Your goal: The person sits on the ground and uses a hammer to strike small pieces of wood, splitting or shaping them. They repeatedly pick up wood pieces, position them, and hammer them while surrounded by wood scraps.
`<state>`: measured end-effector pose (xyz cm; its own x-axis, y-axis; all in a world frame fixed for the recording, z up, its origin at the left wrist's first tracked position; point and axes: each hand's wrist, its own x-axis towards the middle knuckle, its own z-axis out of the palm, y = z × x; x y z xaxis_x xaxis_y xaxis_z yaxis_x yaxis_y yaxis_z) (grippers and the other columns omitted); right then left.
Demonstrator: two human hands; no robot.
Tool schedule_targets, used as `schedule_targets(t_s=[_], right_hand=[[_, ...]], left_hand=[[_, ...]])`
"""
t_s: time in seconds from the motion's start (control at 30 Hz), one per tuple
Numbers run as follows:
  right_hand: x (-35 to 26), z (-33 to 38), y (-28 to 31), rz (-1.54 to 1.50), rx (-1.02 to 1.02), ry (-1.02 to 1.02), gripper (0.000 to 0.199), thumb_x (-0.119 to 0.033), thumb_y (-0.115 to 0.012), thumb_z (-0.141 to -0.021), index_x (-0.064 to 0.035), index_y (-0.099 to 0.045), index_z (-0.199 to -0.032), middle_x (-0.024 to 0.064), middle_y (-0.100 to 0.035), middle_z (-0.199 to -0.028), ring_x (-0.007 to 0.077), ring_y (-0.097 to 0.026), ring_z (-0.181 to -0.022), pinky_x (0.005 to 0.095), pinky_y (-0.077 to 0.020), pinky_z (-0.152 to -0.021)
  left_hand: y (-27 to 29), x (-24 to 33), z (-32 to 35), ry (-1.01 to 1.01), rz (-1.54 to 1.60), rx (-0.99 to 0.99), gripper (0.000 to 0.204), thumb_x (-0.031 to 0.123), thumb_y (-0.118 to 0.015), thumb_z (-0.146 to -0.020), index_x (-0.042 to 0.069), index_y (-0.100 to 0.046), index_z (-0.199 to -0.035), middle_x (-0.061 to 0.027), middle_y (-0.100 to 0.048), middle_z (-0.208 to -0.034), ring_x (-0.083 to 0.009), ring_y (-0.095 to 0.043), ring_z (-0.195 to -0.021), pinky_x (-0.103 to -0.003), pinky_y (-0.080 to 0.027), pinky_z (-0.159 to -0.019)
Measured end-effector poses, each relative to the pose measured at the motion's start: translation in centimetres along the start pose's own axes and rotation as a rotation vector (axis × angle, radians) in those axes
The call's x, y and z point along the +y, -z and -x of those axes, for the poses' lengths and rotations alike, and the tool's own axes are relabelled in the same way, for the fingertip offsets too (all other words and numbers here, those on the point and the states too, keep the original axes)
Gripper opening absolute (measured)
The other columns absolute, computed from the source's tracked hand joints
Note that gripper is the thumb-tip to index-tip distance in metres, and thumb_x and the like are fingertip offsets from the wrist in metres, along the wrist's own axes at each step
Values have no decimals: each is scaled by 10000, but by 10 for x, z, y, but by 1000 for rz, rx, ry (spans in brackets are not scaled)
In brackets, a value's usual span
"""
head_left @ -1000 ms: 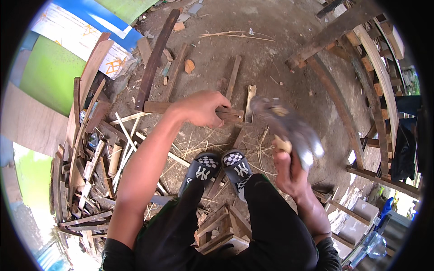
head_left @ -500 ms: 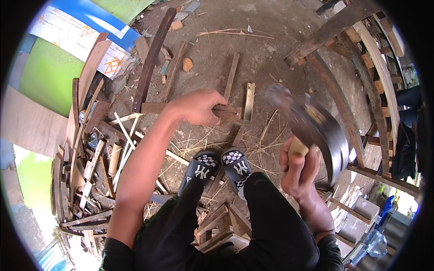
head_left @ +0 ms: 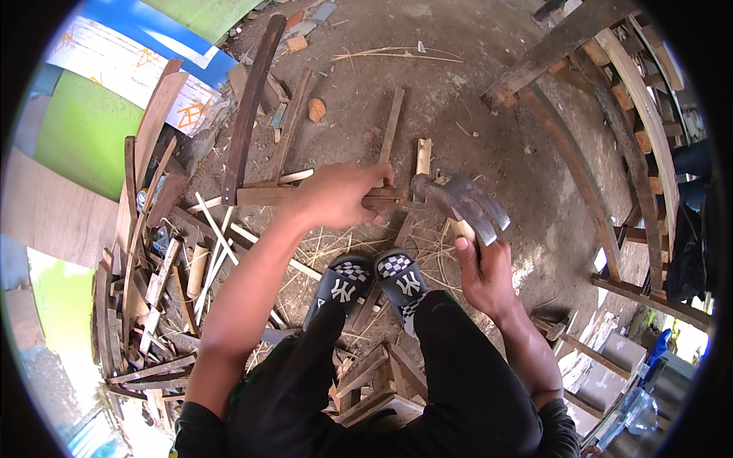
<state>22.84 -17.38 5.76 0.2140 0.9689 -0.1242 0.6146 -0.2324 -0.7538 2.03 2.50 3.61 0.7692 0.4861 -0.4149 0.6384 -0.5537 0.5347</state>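
Observation:
My left hand point(head_left: 336, 195) grips a brown wooden piece point(head_left: 263, 196) lying crosswise in front of my feet, thumb and fingers on either side of a short wooden block point(head_left: 384, 200) at its right end. In my right hand point(head_left: 490, 276) is a claw hammer point(head_left: 462, 204), held by its light wooden handle. The hammer's striking face is at the right end of the block, its claws pointing right. Whether the face touches the wood, I cannot tell. A pale short stick point(head_left: 423, 156) lies just beyond the hammer head.
Both feet, in dark sandals point(head_left: 402, 276), stand close behind the work. Scrap wood point(head_left: 156, 298) is piled at the left, beside a long dark plank point(head_left: 256, 107). Wooden frames point(head_left: 565, 57) rise at the right. A small stack of wood point(head_left: 382, 382) sits between my legs.
The hammer has swung left from the raised, blurred position at the right to the end of the block. My left hand stays on the wood, its fingers shifted slightly.

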Motion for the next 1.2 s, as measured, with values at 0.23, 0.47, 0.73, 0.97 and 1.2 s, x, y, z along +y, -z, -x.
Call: schedule_targets(t_s=[0.23,0.47,0.73,0.97,1.2], right_hand=[[6,7,-7,-6,-27,74,384,-133,-668,-990,157,-601,-1233,250,-609,-634,351,-682,-559,413,-494,-552],[15,12,-11,-19,-24,-6,337,-138,-672,-991,116,-627,-1208,225,-603,-617,317,-645,-522,407,-472,-535],[16,10,-13,-29,23,10,323,-181,-667,-1002,106,-646,-1150,218,-566,-596,331,-593,-489,409,-445,-527],[27,5,-20,-21,114,-67,300,-191,-673,-990,61,-659,-1152,225,-595,-622,380,-626,-542,428,-473,-549],[196,-9,-74,394,240,-196,284,-309,-692,-976,-39,-634,-1040,264,-702,-806,492,-683,-712,588,-513,-632]], left_hand=[[-22,18,9,17,-103,263,492,509,-823,-786,196,-738,-1157,-56,-762,-1064,-282,-731,-1006,-429,-572,-859],[-21,26,12,123,-99,173,523,584,-838,-722,218,-810,-1095,-81,-780,-922,-294,-748,-913,-430,-579,-831],[-8,23,0,77,-129,98,523,601,-837,-727,226,-822,-1091,-86,-775,-839,-291,-754,-883,-428,-581,-855],[-11,23,8,98,-147,158,497,586,-836,-740,240,-817,-1097,-88,-783,-899,-294,-752,-914,-433,-578,-855],[-19,9,3,3,-91,239,436,456,-860,-753,247,-798,-1131,-72,-786,-990,-295,-745,-953,-433,-571,-838]])
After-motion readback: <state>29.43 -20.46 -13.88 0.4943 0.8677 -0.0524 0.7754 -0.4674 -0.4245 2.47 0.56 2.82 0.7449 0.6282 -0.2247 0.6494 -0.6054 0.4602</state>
